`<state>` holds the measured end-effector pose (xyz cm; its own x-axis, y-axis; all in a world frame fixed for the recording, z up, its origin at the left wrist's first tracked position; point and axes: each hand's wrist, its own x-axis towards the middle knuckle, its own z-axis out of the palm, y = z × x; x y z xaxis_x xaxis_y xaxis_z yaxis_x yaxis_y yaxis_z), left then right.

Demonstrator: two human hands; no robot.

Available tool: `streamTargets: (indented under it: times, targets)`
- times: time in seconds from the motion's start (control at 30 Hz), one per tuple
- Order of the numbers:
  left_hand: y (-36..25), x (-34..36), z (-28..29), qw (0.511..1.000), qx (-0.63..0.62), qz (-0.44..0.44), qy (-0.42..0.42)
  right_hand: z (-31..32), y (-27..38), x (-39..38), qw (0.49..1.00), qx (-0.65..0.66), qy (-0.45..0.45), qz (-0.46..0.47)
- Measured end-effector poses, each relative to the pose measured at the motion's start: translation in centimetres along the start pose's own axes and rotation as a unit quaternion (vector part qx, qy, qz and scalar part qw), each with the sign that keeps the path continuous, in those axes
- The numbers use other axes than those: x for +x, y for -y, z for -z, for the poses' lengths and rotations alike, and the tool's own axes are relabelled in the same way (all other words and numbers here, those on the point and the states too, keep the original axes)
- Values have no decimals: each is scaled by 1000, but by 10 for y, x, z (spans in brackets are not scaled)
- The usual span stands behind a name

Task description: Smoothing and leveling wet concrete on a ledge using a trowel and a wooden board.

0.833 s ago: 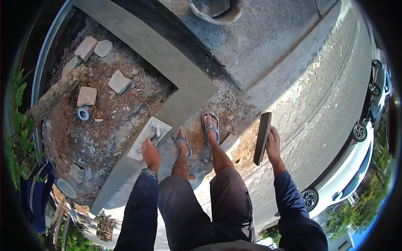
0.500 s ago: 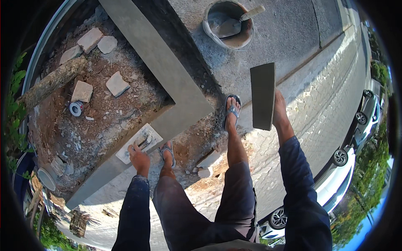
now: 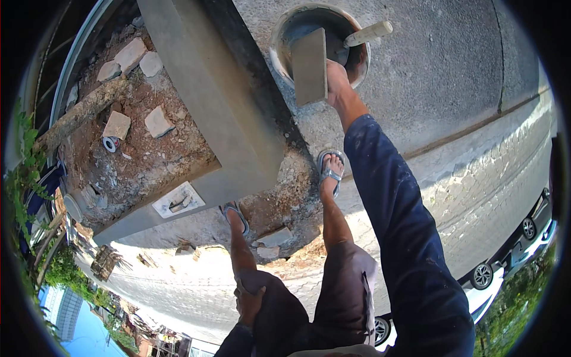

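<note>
In my right hand (image 3: 339,85) is a rectangular plastering float (image 3: 310,70), its flat face coated grey and its handle hidden behind the board. It is held tilted over the near left part of a mortar bucket (image 3: 364,72). A trowel (image 3: 370,34) leans in that bucket, its pale handle sticking out over the right rim. My left hand (image 3: 248,304) rests on my left knee, holding no tool, with its fingers apart. A white float (image 3: 178,201) lies handle up on the smooth grey top of a low L-shaped wall (image 3: 238,156).
Inside the wall's corner is rubble soil with broken blocks (image 3: 159,122), a log (image 3: 83,113) and a tape roll (image 3: 110,144). My sandalled feet stand near the wall's outer corner, by loose stone pieces (image 3: 275,237). Parked cars (image 3: 482,276) line the paved road at right.
My left hand has let go of the white float, left on the wall, and moved back to my knee. My right hand has carried its float forward and left, over the bucket.
</note>
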<state>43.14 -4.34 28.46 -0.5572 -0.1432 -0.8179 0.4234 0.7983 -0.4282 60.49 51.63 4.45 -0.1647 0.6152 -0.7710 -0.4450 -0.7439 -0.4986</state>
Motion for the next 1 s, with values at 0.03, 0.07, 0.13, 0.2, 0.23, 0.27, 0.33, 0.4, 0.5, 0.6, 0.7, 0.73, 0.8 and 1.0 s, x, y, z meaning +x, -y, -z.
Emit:
streamTargets:
  times: [0.03, 0.07, 0.13, 0.2, 0.23, 0.27, 0.33, 0.4, 0.5, 0.6, 0.7, 0.73, 0.8, 1.0]
  targets:
    - [-12, -8, -4, 1000, 8, 9, 14, 4, 1, 5, 1000, -8, 7, -7]
    - [-22, -15, -10, 1000, 11, 15, 11, 8, 3, 8, 1000, -3, 9, -12]
    - [-38, -27, -22, 999, 15, 18, 45, 12, 4, 12, 1000, -8, -4, -14]
    - [-48, -32, -36, 999, 38, 24, 30, 12, 7, 15, 1000, -10, -2, -29]
    - [-56, -32, -42, 998, 60, 24, 20, 13, 10, 18, 999, -18, -1, -36]
    - [-60, -30, -46, 996, 82, 24, 9, 11, 11, 21, 999, -17, 0, -36]
    - [-56, -26, -56, 995, 99, 27, 5, -1, 8, 28, 999, -23, 14, -33]
    - [-55, -19, -66, 993, 116, 24, 5, -6, 9, 41, 999, 5, 35, -34]
    - [-50, -11, -65, 989, 142, 29, -6, -10, 7, 29, 997, 35, 64, -24]
    - [-47, -3, -52, 986, 161, 31, -26, 9, -2, 3, 996, 25, 84, 8]
    - [-39, 7, -40, 989, 142, 19, -36, 26, -25, -40, 992, 66, 103, 36]
    - [-38, 9, -36, 991, 130, 7, -45, 33, -35, -56, 986, 78, 138, 60]
    - [-31, 10, -31, 991, 128, 3, -44, 47, -68, -98, 980, 94, 162, 72]
    - [-21, 25, -14, 987, 143, -17, -67, 43, -221, -261, 967, -225, -19, 122]
